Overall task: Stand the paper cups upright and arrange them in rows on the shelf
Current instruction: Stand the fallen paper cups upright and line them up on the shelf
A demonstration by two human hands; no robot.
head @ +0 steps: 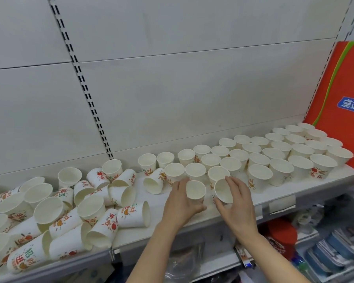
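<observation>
My left hand (181,203) grips one upright white paper cup (195,189) near the shelf's front. My right hand (236,203) grips a second cup (223,190) just beside it, tilted slightly toward me. Behind and to the right, several upright cups (278,154) stand in diagonal rows running to the shelf's right end. On the left, a heap of cups (74,211) with red and green print lies tipped over, mixed with a few upright ones. One tipped cup (154,180) lies just left of my left hand.
The white shelf (243,209) has a front lip with price-tag holders. An orange box (341,111) leans against the back panel at the right end. Below the shelf are packaged goods (325,248) and plastic wrap.
</observation>
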